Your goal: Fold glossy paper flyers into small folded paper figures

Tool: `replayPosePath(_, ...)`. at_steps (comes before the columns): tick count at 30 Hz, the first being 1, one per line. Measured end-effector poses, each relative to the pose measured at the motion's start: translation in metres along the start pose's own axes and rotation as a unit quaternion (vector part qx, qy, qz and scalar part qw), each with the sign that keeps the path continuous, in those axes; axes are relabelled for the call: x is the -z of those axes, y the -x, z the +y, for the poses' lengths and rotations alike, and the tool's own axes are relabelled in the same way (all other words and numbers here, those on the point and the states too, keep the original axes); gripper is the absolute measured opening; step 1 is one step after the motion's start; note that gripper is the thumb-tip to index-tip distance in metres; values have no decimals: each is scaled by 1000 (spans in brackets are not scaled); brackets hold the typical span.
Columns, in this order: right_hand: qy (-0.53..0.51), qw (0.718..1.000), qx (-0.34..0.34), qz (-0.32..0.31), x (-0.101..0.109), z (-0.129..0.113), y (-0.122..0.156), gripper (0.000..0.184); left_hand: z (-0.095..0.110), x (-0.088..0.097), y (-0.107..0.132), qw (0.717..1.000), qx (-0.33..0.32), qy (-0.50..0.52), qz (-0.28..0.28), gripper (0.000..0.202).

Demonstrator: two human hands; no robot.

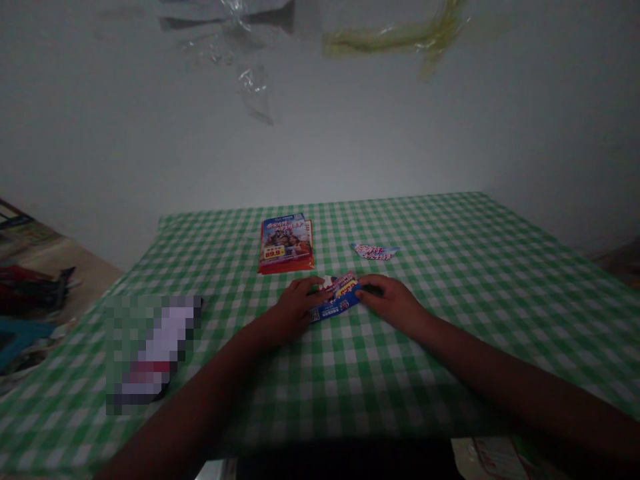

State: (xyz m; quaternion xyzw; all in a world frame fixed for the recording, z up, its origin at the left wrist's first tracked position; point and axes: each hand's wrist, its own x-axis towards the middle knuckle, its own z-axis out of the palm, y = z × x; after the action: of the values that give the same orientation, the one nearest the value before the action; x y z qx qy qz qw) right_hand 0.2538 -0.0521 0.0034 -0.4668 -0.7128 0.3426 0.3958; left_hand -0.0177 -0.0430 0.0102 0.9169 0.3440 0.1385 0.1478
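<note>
A folded blue, white and yellow paper leaflet lies on the tablecloth between my hands. My left hand grips its left end, with the fingers curled over the paper. My right hand presses against its right end, and the fingertips seem to pinch the edge. Above them lies a stack of printed leaflets with a red back sheet and a yellow price label. A small pink-and-white paper scrap rests to the right of that stack, beyond my right hand.
The table has a green gingham tablecloth, and a blurred-out object lies on it at the left. A pale wall with plastic scraps stands behind. Red and blue items lie on the floor at the far left.
</note>
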Motion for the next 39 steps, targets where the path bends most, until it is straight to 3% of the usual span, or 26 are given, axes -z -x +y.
replayPosePath(3,-120,991,-61,14,1,-5,-1,13,10,1,-2,999,-21,3,34,69)
replayPosePath(7,-175,977,-71,97,6,-10,-3,18,22,11,-5,990,-54,34,126,50)
replayPosePath(10,-164,967,-18,196,13,-14,-2,15,26,18,-5,978,-56,58,191,42)
replayPosePath(13,-94,953,123,258,19,-22,4,3,27,22,-3,967,-56,64,240,35)
replayPosePath(15,-2,942,253,222,21,-29,9,13,27,22,-2,961,-56,70,261,32)
replayPosePath(17,83,920,359,132,19,-37,14,23,28,22,-1,956,-54,79,278,31)
replayPosePath(19,138,899,415,18,15,-43,19,28,30,21,-1,954,-51,89,283,30)
replayPosePath(23,165,875,434,-137,1,-47,23,31,30,18,-3,962,-42,106,246,25)
replayPosePath(28,108,888,352,-276,0,-42,19,47,26,14,-4,985,2,107,136,22)
replayPosePath(31,123,900,300,-292,4,-41,16,43,27,15,-5,991,24,96,94,22)
replayPosePath(39,194,937,222,-190,-1,-20,15,56,37,8,-11,999,3,7,35,29)
